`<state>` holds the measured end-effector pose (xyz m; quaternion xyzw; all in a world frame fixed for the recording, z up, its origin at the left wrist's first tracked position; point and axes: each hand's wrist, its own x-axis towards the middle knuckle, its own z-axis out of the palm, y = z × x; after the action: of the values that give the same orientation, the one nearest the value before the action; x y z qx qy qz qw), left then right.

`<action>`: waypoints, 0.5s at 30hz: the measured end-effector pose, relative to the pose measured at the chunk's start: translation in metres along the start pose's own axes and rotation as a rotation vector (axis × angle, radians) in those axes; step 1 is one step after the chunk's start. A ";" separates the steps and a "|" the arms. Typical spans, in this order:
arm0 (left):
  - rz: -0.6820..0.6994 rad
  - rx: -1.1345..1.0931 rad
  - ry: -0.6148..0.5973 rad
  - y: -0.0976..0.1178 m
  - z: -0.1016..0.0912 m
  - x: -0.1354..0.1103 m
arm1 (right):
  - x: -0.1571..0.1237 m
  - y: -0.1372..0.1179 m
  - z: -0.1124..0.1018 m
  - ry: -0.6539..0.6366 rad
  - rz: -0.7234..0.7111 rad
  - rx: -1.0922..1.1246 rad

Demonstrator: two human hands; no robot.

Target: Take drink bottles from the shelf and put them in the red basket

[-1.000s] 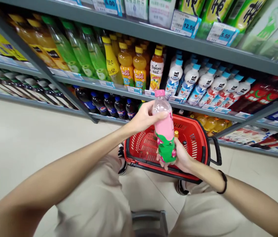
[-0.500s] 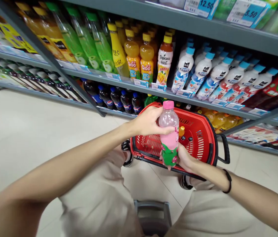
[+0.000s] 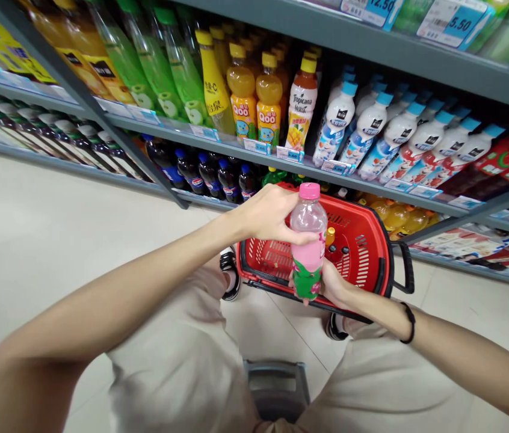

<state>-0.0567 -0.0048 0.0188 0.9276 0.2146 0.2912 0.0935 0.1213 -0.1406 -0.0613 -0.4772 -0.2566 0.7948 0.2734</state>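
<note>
A clear drink bottle (image 3: 308,240) with a pink cap and a pink and green label is held upright over the red shopping basket (image 3: 370,240). My left hand (image 3: 272,215) grips its upper part from the left, the thumb across the front. Low on the bottle, my right hand (image 3: 333,282) is wrapped around from behind and the right, with fingertips showing at the bottom left edge. The basket stands between my feet, against the shelf, its black handle (image 3: 405,270) sticking out to the right. Inside it, the orange cap of a bottle (image 3: 330,235) shows behind the held one.
The shelf ahead carries white bottles with blue caps (image 3: 333,123), Qoo juice bottles (image 3: 268,102), a Tropicana bottle (image 3: 302,105) and green bottles (image 3: 182,72). Dark Pepsi bottles (image 3: 209,174) line the lower shelf. A grey stool (image 3: 277,385) lies between my legs.
Both hands keep the same hold on the pink-capped bottle. The view has shifted slightly, so the shelf and basket sit a little further left and higher.
</note>
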 end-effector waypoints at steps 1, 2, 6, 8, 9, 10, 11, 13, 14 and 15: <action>-0.009 -0.009 -0.008 0.001 0.000 0.000 | 0.000 0.000 -0.001 0.000 -0.006 -0.004; -0.016 -0.018 -0.013 0.001 0.000 -0.001 | 0.000 0.000 -0.002 -0.002 -0.011 -0.007; -0.019 -0.034 -0.020 0.004 -0.002 -0.001 | 0.001 0.001 -0.005 -0.011 -0.033 -0.028; -0.007 -0.018 -0.032 0.004 -0.003 -0.001 | 0.002 0.001 -0.006 -0.013 -0.049 -0.028; 0.001 -0.006 -0.035 0.005 -0.003 -0.001 | 0.003 0.001 -0.006 -0.013 -0.055 -0.026; 0.011 0.007 -0.032 0.005 -0.003 -0.001 | 0.003 0.000 -0.007 -0.011 -0.060 -0.025; 0.022 0.020 -0.025 0.005 -0.004 -0.001 | 0.003 0.000 -0.007 -0.008 -0.065 -0.024; 0.044 0.039 -0.005 0.006 -0.004 -0.002 | 0.003 -0.001 -0.008 -0.007 -0.075 -0.029; 0.054 0.046 0.004 0.006 -0.004 -0.003 | 0.002 -0.001 -0.008 -0.011 -0.080 -0.035; 0.062 0.052 0.009 0.007 -0.004 -0.003 | 0.002 -0.001 -0.008 -0.018 -0.084 -0.043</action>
<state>-0.0590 -0.0123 0.0228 0.9345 0.1940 0.2925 0.0593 0.1280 -0.1376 -0.0647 -0.4646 -0.2961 0.7811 0.2937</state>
